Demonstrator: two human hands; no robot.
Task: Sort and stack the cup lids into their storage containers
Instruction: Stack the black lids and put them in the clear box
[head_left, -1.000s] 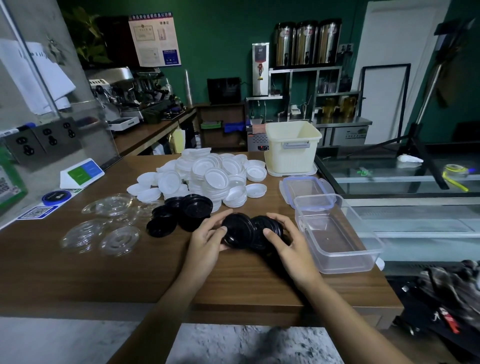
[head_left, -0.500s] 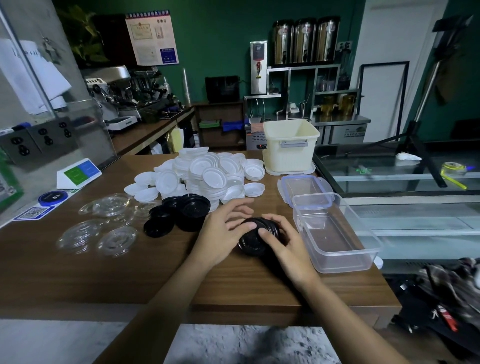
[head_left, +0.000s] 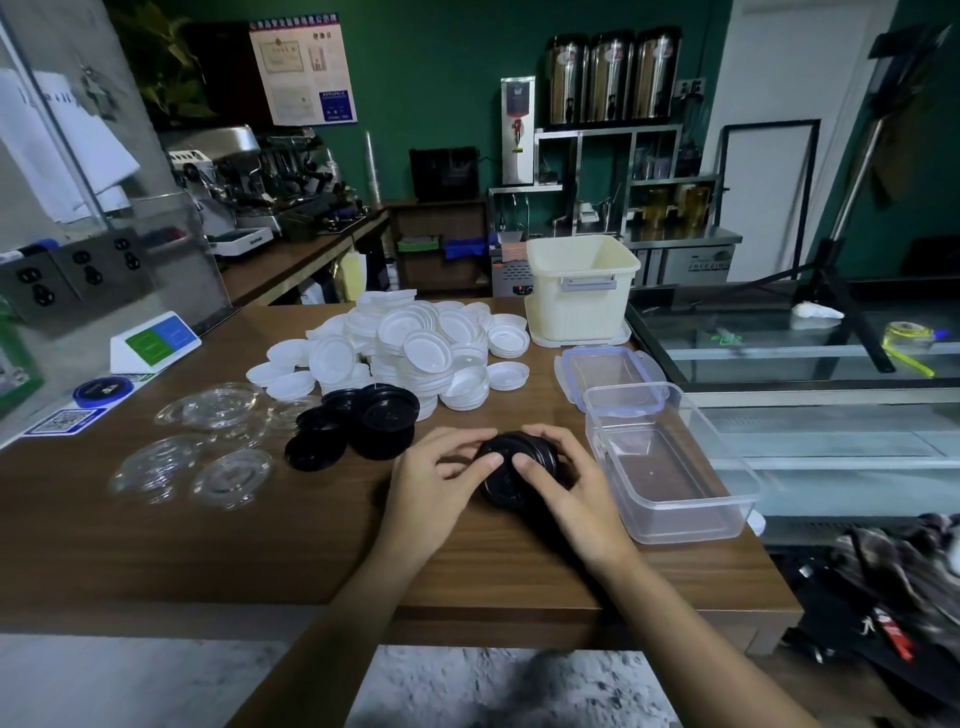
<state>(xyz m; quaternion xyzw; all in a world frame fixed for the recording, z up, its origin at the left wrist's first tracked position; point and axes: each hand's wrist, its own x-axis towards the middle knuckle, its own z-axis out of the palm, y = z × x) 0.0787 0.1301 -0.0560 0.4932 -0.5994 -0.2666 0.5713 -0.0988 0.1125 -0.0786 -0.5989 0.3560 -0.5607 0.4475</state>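
A stack of black cup lids lies on the wooden table, held between both hands. My left hand grips its left side, fingers curled over the top. My right hand grips its right side, thumb on the top lid. More black lids sit to the left. Behind them lies a heap of white lids. Clear lids are spread at the far left. An empty clear plastic container stands just right of my right hand.
The clear container's lid lies behind it, and a cream bin stands at the table's back right. A small card stand sits at the back left. A glass counter lies to the right of the table edge.
Two side-by-side black stacks have been brought together into one. My left hand moved right onto it, and both hands now close around the single stack.
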